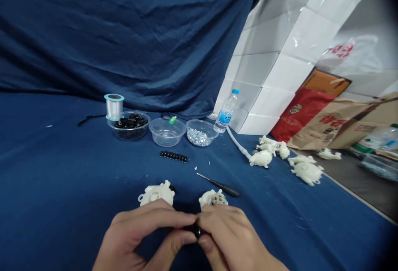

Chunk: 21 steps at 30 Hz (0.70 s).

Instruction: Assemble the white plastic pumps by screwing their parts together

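My left hand [141, 233] and my right hand [233, 235] meet at the bottom middle. Between their pinched fingertips is a small glossy black part [195, 230], mostly covered by the fingers. Just beyond the left hand lies a cream-white plastic housing [158, 192] with a ring-shaped lug and a black bit at its right side. A second cream-white housing [205, 198], with a metallic round component [219, 198] on it, is partly hidden behind the right hand. Past it rests a screwdriver [226, 188] with a black handle, its tip pointing up-left.
A row of black beadlike parts [173, 156] lies mid-table. Behind stand a bowl of black pieces [144, 132], a clear bowl [166, 138], a bowl of screws [199, 137], a thread spool [114, 107] and a water bottle [226, 113]. More housings [307, 172] and white boxes [267, 97] are right.
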Tool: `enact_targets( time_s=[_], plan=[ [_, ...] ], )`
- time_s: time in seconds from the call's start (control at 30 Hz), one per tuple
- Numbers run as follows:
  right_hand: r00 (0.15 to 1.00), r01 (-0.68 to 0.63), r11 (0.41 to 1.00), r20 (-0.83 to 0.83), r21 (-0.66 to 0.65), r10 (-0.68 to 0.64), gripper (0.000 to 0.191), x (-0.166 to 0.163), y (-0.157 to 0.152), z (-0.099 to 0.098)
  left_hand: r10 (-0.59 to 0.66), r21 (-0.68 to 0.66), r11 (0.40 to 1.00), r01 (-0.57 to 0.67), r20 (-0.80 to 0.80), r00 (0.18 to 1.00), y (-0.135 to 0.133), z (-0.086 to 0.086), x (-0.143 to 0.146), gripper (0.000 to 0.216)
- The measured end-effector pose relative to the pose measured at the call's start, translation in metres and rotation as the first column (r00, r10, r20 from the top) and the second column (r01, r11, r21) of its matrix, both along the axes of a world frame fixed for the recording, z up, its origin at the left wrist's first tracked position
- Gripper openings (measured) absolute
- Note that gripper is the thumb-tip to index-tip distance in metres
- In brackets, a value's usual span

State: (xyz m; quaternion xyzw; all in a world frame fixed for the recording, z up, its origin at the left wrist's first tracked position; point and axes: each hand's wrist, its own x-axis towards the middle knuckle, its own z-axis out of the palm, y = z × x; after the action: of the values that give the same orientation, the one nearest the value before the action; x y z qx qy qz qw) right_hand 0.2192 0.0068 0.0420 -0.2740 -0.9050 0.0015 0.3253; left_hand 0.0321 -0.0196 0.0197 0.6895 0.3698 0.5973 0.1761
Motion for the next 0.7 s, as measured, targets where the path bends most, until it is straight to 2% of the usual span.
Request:
enact_targets(
  time_s=[0.13, 0.3, 0.4, 0.57, 0.63, 0.7],
  plan=[
    [0.998, -0.036, 0.984, 0.055, 0.173, 0.026, 0.035, 0.002, 0.006, 0.003, -0.018, -0.079, 0.997, 0.019, 0.013, 1.000, 0.003, 0.000, -0.004, 0.029],
    [0.992, -0.072, 0.971, 0.117, 0.230, 0.046, 0.036, 0.003, 0.008, 0.002, -0.108, -0.148, 0.982, 0.116, 0.057, 0.992, 0.003, 0.000, -0.004, 0.027],
    [0.990, -0.121, 0.974, 0.091, 0.192, 0.105, 0.038, 0.003, 0.010, -0.002, -0.156, -0.197, 0.964, 0.178, 0.122, 0.980, 0.001, -0.004, -0.003, 0.028],
    [0.984, -0.165, 0.982, -0.048, 0.094, 0.170, 0.030, 0.000, 0.009, -0.011, -0.156, -0.232, 0.954, 0.188, 0.150, 0.976, 0.000, -0.007, -0.003, 0.026],
    [0.974, -0.185, 0.982, -0.125, 0.023, 0.187, 0.027, -0.001, 0.006, -0.014, -0.147, -0.220, 0.959, 0.178, 0.151, 0.978, 0.000, -0.006, -0.002, 0.024],
    [0.976, -0.161, 0.983, -0.160, -0.094, 0.145, 0.028, -0.002, 0.002, -0.016, -0.141, -0.192, 0.967, 0.168, 0.150, 0.979, 0.000, -0.006, 0.001, 0.027]
  ],
)
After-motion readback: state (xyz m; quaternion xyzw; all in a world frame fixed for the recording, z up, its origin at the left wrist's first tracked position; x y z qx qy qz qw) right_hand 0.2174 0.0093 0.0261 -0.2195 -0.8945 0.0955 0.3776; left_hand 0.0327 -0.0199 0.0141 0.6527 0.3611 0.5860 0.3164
